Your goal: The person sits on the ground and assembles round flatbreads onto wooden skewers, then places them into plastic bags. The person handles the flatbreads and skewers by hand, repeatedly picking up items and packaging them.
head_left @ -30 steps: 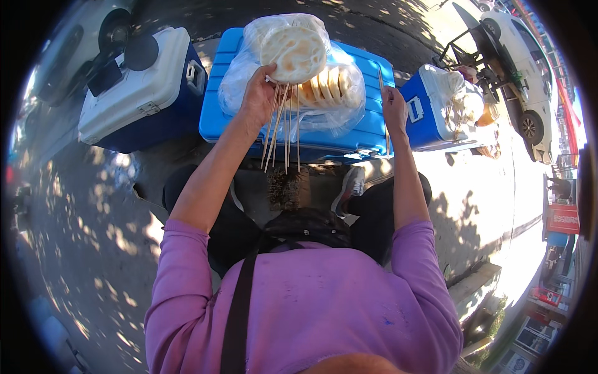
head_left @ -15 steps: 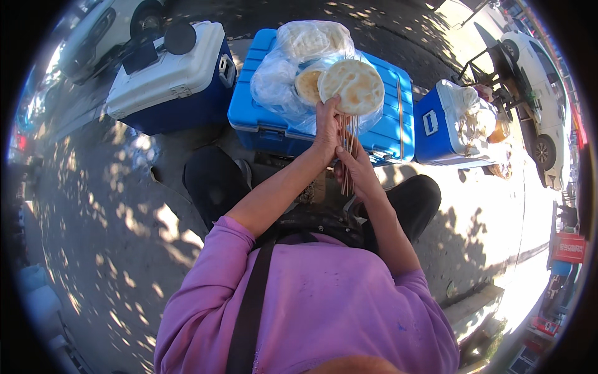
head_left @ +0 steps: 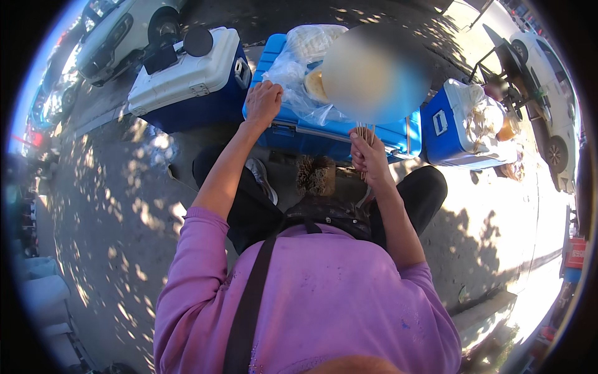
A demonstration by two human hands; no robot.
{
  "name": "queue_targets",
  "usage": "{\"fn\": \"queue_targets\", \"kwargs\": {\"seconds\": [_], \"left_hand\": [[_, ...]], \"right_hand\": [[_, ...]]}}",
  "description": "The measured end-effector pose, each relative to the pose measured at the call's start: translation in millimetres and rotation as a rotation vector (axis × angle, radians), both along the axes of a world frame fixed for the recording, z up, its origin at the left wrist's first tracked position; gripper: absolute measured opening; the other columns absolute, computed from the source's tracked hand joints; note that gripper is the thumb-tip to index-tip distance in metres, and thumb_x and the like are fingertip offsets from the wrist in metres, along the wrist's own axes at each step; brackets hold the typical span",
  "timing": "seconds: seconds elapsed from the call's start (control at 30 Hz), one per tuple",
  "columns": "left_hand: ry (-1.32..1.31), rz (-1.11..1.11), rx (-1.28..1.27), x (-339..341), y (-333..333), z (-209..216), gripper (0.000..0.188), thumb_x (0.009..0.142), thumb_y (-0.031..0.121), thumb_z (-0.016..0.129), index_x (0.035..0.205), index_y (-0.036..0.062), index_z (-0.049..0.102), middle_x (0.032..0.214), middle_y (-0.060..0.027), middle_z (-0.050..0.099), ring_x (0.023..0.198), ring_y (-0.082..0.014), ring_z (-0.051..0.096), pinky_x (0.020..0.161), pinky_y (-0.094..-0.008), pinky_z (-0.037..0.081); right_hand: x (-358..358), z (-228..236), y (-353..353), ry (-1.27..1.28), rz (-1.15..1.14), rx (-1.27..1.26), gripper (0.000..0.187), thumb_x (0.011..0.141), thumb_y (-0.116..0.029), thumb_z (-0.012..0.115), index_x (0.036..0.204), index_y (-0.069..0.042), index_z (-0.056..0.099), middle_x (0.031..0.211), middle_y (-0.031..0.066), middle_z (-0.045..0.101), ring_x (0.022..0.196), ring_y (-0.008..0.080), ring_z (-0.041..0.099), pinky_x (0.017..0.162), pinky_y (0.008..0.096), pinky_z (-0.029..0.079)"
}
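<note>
My right hand (head_left: 369, 154) is closed round a bundle of thin wooden skewers (head_left: 365, 133), held in front of the blue cooler. Over the cooler's left end is my left hand (head_left: 265, 103), fingers curled, fingertips hidden. It meets the left edge of a clear plastic bag (head_left: 290, 73) of round flatbreads; whether it pinches the film I cannot make out. One tan flatbread (head_left: 316, 83) shows at the bag's opening. A large blurred round patch (head_left: 377, 75) hides whatever is above the skewers. Beneath everything lies the blue cooler lid (head_left: 408, 134).
To the left stands a white-lidded dark blue cooler (head_left: 180, 68) with a black round object (head_left: 198, 42) on it. A smaller blue box (head_left: 440, 121) with bagged goods stands right. A bundle of sticks (head_left: 316, 176) sits between my feet. Parked cars are beyond.
My left hand has left the skewers and moved left to the bag's edge. The right hand keeps the skewers, slightly further right. The pale flatbread above them is now lost in blur.
</note>
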State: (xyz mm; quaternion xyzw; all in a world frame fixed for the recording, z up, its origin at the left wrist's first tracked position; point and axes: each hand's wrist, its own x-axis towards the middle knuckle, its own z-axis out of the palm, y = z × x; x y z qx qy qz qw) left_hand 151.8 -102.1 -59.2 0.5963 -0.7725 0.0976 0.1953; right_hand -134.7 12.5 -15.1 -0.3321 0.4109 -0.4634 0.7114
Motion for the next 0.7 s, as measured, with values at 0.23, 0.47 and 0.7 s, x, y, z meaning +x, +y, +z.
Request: {"fn": "queue_targets", "kwargs": {"seconds": [0.23,0.47,0.7], "left_hand": [[0.744,-0.043,-0.186,11.1,32.3,13.6,0.007,0.092,0.015,0.056,0.093,0.0084,0.056,0.099,-0.0035,0.064,0.088,-0.0231,0.059,0.069,-0.0347,0.047],[1.02,-0.02,-0.266,5.3,56.1,26.2,0.011,0.094,0.014,0.054,0.096,0.0042,0.053,0.084,-0.0056,0.06,0.073,-0.0138,0.054,0.065,-0.0273,0.044],[1.289,-0.092,-0.118,-22.7,71.3,44.8,0.013,0.095,0.015,0.053,0.093,0.0025,0.05,0.073,-0.0002,0.051,0.066,-0.007,0.043,0.06,-0.0245,0.038]], "right_hand": [[18.0,-1.1,-9.7,0.104,0.024,-0.113,0.013,0.093,-0.016,0.056,0.098,-0.005,0.053,0.07,0.0009,0.051,0.044,0.0009,0.032,0.037,0.0172,0.023],[44.1,7.0,-29.5,0.186,-0.046,-0.275,0.019,0.088,-0.017,0.063,0.097,-0.002,0.054,0.087,0.006,0.064,0.045,0.0025,0.037,0.039,0.0189,0.03],[50.5,8.1,-40.9,0.449,-0.128,-0.311,0.025,0.084,-0.019,0.068,0.097,-0.002,0.055,0.077,0.0018,0.059,0.05,0.0038,0.042,0.042,0.0215,0.034]]}}
